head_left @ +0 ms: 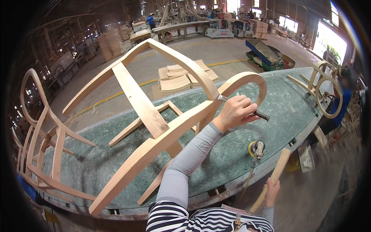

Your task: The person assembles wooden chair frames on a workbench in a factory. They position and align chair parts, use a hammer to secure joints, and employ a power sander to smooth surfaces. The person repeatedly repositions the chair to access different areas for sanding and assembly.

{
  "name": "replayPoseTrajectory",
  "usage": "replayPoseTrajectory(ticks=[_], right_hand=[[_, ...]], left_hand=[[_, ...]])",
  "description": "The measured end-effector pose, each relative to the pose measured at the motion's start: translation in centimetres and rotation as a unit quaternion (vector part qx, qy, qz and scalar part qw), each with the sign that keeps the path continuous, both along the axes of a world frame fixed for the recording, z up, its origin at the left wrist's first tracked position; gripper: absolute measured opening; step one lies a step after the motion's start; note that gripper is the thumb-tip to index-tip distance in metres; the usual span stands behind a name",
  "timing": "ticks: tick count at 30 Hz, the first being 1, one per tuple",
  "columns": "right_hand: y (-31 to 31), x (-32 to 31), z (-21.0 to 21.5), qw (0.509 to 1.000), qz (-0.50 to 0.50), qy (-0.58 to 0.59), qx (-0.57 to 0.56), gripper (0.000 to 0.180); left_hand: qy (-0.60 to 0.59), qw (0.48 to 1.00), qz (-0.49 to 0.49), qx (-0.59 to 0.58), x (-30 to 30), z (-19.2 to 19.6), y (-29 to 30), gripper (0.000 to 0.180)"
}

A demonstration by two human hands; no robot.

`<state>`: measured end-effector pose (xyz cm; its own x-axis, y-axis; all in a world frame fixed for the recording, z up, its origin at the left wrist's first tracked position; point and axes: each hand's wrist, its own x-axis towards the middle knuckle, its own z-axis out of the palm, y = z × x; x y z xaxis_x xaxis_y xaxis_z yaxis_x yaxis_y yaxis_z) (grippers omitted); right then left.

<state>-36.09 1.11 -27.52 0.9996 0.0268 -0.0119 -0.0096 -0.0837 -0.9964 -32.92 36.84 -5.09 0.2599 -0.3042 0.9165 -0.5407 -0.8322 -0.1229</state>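
A pale wooden chair frame (133, 160) with a rounded loop (247, 79) at one end lies on its side across the green-topped bench (208, 170). My left hand (237, 111) is closed around a chisel (262, 115). The chisel's dark handle sticks out to the right of my fist, and its metal blade reaches a joint of the frame near the loop. Lower right, beyond the bench's near edge, my right hand (272, 189) grips a flat wooden stick (281, 165), held slanting upward.
A round sander (256, 149) with a hose rests on the bench. Another wooden chair frame (54, 143) stands at the left. A person in blue (341, 102) is beside more chair parts (328, 91) at the far right. Stacked curved wood pieces (179, 79) lie behind the bench.
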Motion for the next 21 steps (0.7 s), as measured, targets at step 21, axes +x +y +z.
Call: replayPoseTrajectory(ticks=[21], right_hand=[[2.9,-0.5,0.7,0.999,0.027,0.029,0.023,0.019]], left_hand=[[-0.024,0.999,-0.045,-0.010,-2.7,1.0,-2.5,0.028]])
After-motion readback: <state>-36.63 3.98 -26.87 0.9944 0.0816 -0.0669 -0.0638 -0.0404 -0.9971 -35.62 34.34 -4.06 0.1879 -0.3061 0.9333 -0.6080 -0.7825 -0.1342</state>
